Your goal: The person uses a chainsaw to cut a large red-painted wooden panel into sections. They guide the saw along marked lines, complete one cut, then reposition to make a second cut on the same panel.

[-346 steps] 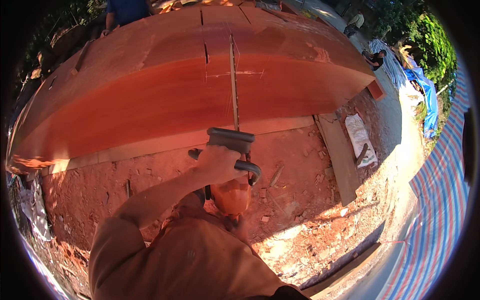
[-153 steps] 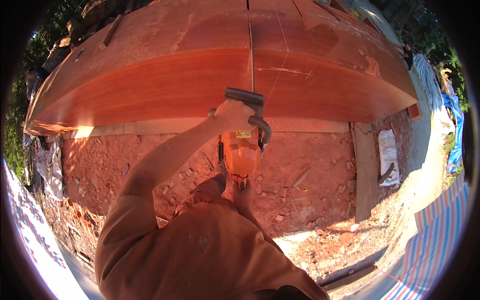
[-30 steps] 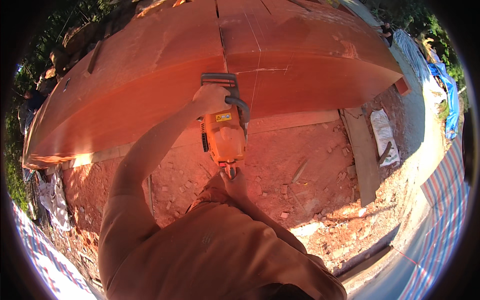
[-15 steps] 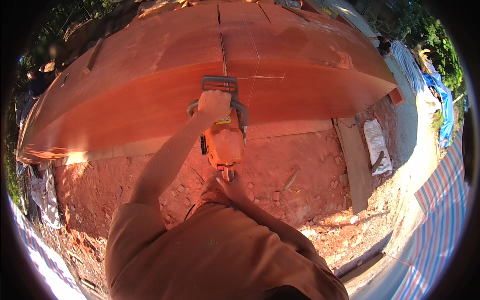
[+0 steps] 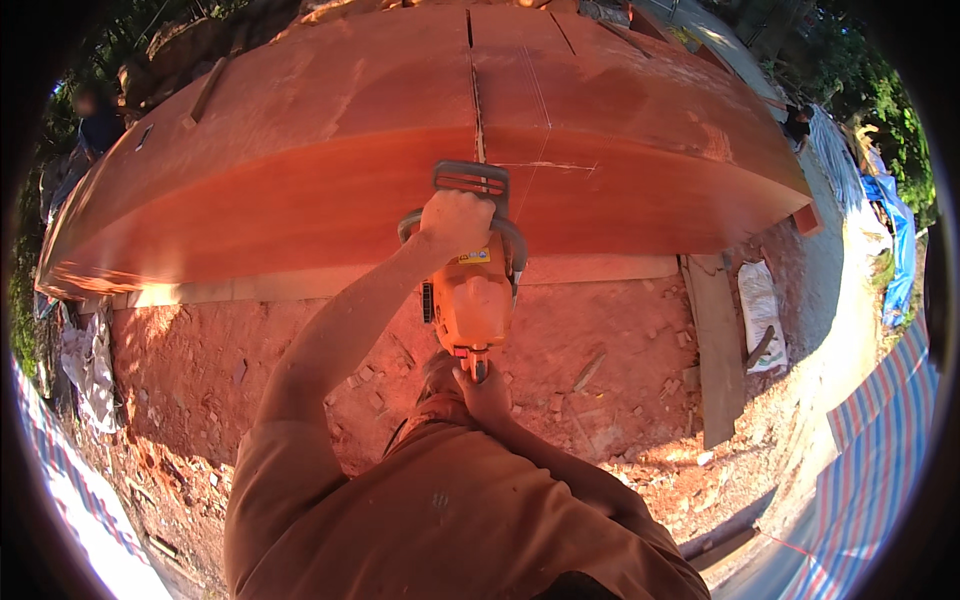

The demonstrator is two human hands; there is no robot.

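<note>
An orange chainsaw (image 5: 476,305) hangs between my two hands in front of a huge reddish-brown timber slab (image 5: 330,205). My left hand (image 5: 457,218) is closed around its dark front handle, just behind the black hand guard (image 5: 470,178). Lower down, my right hand (image 5: 485,393) wraps the rear handle close to my body. The guide bar is hidden beyond the guard, where the saw meets the slab's near side. A narrow cut (image 5: 478,105) runs away across the slab's top from there. To its right, pale marking lines (image 5: 545,165) cross the wood.
Sawdust and wood chips cover the reddish ground (image 5: 570,420). A plank (image 5: 715,350) and a white sack (image 5: 760,310) lie at right. Striped sheeting (image 5: 870,450) and a blue tarp (image 5: 895,250) stand farther right. One person (image 5: 100,128) is beyond the slab's left end, another (image 5: 797,122) beyond its right.
The whole view has shifted, so slab, saw and hands all sit a little farther right. More of the person at the left shows. Both hands keep their hold on the chainsaw.
</note>
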